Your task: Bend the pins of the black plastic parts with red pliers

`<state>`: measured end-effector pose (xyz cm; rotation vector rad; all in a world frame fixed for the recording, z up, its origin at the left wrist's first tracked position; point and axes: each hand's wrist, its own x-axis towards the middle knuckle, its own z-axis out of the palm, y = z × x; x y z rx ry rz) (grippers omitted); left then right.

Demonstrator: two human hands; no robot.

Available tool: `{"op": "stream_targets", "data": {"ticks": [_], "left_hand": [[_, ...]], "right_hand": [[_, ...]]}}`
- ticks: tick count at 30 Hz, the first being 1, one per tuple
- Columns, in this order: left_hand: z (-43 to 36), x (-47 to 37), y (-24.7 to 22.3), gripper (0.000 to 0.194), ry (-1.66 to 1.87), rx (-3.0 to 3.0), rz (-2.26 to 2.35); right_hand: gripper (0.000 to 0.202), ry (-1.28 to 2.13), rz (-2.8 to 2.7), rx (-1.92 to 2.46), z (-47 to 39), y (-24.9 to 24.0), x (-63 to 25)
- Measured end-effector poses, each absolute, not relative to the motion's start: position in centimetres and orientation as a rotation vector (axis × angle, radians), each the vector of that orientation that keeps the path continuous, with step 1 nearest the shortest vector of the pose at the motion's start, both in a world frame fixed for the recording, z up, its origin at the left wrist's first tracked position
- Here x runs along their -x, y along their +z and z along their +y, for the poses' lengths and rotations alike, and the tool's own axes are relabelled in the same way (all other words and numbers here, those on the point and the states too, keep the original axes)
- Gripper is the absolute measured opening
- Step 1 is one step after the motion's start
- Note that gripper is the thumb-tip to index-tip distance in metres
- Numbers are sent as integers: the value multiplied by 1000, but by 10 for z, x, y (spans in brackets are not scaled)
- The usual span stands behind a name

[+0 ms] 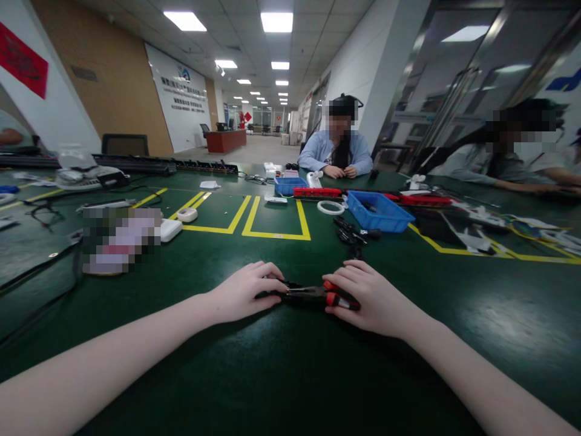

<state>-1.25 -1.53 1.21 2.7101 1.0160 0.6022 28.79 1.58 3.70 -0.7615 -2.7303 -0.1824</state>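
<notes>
My right hand [374, 297] is closed round the red-and-black handles of a pair of pliers [313, 293]. Their long metal jaws point left, toward my left hand [247, 292]. The fingers and thumb of that hand are pinched around a small dark piece [267, 294], right at the tips of the jaws. Mostly covered by the fingers, the dark piece cannot be made out further, nor can I tell whether the jaws grip it. Both hands are low over the green tabletop [290, 369]. Just beyond my right hand lies a bundle of black cables [348, 231].
A blue bin [379, 212] with dark items stands past the cables, beside a white ring [330, 208]. Yellow tape [276, 236] marks the table. Left are a white box [170, 230], a tape roll [187, 215] and a blurred-out flat object [122, 242]. A person [336, 145] sits opposite.
</notes>
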Motion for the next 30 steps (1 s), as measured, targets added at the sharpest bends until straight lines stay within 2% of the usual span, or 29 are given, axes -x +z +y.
{"op": "stream_targets", "data": {"ticks": [30], "left_hand": [[-16,13,14,24,573,-2705,1020]], "right_hand": [[37,-318,-2698,707,17,40,-291]]}}
